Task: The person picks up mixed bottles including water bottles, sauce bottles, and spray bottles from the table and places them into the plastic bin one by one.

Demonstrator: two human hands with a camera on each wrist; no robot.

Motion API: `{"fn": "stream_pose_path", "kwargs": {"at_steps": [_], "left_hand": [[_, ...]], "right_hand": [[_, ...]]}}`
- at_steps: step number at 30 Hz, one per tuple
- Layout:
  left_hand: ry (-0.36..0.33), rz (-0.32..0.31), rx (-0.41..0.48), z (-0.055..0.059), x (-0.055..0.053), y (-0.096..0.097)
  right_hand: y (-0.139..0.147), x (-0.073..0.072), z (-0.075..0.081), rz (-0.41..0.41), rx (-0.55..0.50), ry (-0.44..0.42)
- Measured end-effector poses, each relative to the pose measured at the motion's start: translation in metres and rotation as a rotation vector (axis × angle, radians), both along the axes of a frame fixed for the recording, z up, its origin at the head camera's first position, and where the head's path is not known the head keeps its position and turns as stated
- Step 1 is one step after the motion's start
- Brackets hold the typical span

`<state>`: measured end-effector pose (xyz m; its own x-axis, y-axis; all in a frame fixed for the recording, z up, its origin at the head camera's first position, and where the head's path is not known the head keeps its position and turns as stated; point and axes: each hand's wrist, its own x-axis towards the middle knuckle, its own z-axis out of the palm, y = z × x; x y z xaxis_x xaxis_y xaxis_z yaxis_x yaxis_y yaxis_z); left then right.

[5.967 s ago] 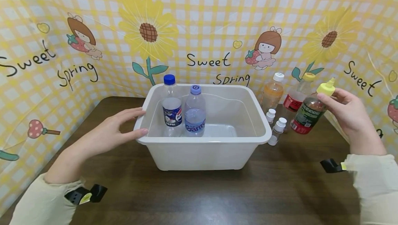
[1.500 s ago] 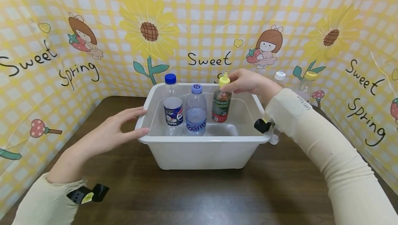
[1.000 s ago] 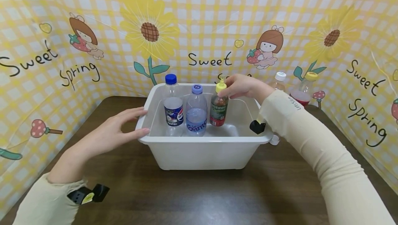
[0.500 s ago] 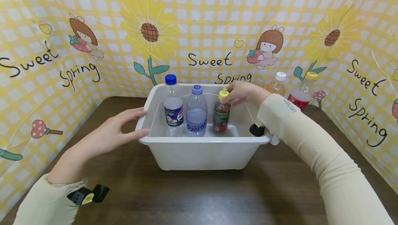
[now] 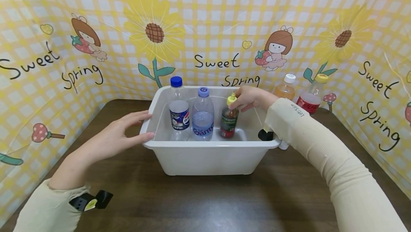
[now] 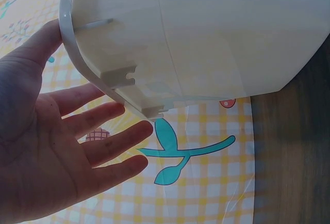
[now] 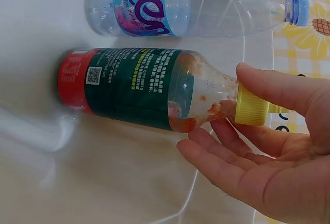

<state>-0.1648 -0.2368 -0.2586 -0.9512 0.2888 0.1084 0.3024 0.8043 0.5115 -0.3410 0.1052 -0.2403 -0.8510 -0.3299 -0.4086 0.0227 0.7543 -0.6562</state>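
Inside the white plastic tub [image 5: 208, 159], my right hand [image 5: 252, 97] pinches the yellow nozzle cap of a sauce squeeze bottle [image 5: 229, 121]. In the right wrist view, thumb and fingers of that hand [image 7: 268, 146] meet at the cap; red-brown residue smears the clear neck of the sauce squeeze bottle [image 7: 136, 87] above a green and red label. Whether its base touches the tub floor I cannot tell. My left hand [image 5: 109, 137] rests at the tub's left rim, fingers extended. The left wrist view has the hand [image 6: 67, 136] with thumb and fingertips against the rim [image 6: 67, 22].
A blue-capped Pepsi bottle [image 5: 179, 114] and a purple-capped water bottle [image 5: 203, 118] stand in the tub's left half. Right of the tub, partly behind my sleeve, are a white-capped orange drink bottle [image 5: 285, 88] and a yellow-capped bottle with red label [image 5: 310, 98].
From right of the tub, my right hand has carried the squeeze bottle left into it, then lowered it beside the water bottle. Over the last half second it sinks slightly. My left hand stays put.
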Motion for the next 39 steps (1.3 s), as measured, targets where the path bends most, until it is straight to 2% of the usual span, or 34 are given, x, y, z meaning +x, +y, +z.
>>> {"fn": "stream_pose_path", "kwargs": {"at_steps": [17, 28, 34, 39], "left_hand": [[0.004, -0.002, 0.003, -0.001, 0.0, -0.001], [0.001, -0.001, 0.004, 0.0, 0.0, -0.001], [-0.002, -0.001, 0.007, 0.0, 0.0, -0.001], [0.0, -0.003, 0.007, 0.0, 0.0, -0.001]], "right_hand": [[-0.002, 0.0, -0.004, -0.002, 0.017, -0.005], [-0.002, 0.002, -0.001, -0.005, 0.032, -0.002], [0.002, 0.001, 0.005, -0.012, -0.002, 0.029], [0.007, 0.003, 0.018, -0.013, -0.06, 0.057]]}}
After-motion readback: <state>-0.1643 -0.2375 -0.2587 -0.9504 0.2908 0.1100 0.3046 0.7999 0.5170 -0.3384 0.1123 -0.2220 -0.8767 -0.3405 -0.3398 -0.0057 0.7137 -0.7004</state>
